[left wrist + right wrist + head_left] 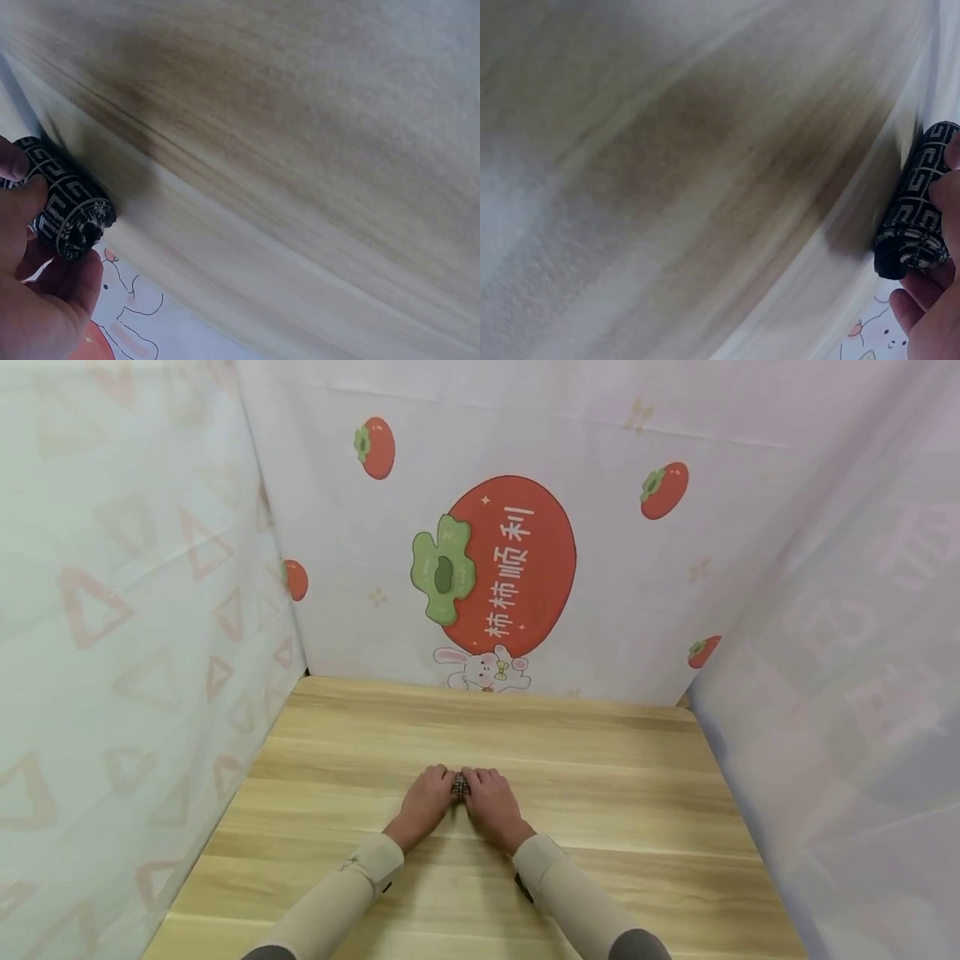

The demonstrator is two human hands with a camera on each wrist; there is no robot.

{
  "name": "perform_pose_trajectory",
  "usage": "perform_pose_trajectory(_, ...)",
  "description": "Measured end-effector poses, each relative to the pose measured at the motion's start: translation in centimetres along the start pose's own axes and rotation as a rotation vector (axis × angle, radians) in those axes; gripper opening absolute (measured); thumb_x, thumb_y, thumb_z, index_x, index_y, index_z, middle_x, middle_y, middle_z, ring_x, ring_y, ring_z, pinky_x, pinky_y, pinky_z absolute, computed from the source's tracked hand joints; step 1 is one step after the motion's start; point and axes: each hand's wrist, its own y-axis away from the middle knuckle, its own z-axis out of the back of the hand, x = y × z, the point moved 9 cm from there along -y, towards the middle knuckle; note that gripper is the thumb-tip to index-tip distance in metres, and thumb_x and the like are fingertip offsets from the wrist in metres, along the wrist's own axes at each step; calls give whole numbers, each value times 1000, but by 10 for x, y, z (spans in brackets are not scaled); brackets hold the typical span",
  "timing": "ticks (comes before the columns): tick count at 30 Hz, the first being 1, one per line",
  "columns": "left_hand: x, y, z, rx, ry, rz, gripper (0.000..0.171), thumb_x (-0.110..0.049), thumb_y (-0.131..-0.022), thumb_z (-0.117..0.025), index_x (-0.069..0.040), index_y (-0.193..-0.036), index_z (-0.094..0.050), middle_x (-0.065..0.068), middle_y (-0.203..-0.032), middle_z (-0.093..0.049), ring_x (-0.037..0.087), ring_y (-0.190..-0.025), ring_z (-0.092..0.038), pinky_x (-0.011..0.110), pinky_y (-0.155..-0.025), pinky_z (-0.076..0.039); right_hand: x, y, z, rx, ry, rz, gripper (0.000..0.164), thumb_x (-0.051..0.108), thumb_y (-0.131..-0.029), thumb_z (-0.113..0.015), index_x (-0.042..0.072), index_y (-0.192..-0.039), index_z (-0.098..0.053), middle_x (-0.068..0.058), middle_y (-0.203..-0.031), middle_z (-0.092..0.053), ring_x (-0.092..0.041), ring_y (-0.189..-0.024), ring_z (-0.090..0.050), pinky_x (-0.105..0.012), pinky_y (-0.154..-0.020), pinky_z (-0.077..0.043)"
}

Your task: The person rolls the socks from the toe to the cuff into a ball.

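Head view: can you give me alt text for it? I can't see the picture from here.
A person's left grip and right grip hold a small dark patterned roll between them over a wood-grain table. Behind, a white backdrop shows a large red fruit above a white rabbit.

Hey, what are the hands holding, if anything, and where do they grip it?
A black-and-white patterned roll: the left hand grips it near its left end, the right hand near its right end.

Wood-grain tabletop (615, 793); white backdrop (337, 527), red persimmon prints (551, 560); pale side cloths (112, 693).
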Motion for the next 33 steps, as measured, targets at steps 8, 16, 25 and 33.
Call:
perform_pose_trajectory(8,-4,3,1,-11,-50,-17,41,-15,-73,-90,1,-102,-65,11,-93,-61,25,-85,-61,35,-77,-57,4,2,0,13,-11,-8,34,25,-97,-68,15,-129,-62,-6,-117,-69,-24,-103,-63,-40,-88,-55)
perform_pose_trajectory(16,-8,6,4,-57,-85,-48,27,-6,-77,-83,0,-96,-65,10,-87,-61,23,-80,-61,33,-73,-57,6,10,0,-79,32,-5,35,23,-93,-70,14,-126,-65,-6,-119,-66,-24,-109,-63,-40,-88,-56)
perform_pose_trajectory(25,-10,4,4,-120,-118,-79,27,-11,-71,-83,-2,-90,-65,7,-81,-57,19,-72,-54,30,-67,-53,12,10,8,-150,116,-3,27,23,-94,-68,13,-119,-66,-3,-116,-64,-22,-111,-61,-40,-91,-56)
perform_pose_trajectory(33,-13,8,1,16,-75,-27,22,-16,-79,-78,-2,-88,-65,7,-79,-57,19,-71,-51,31,-67,-51,16,17,8,-142,170,22,23,25,-95,-68,14,-115,-65,-2,-112,-65,-21,-106,-63,-37,-86,-55)
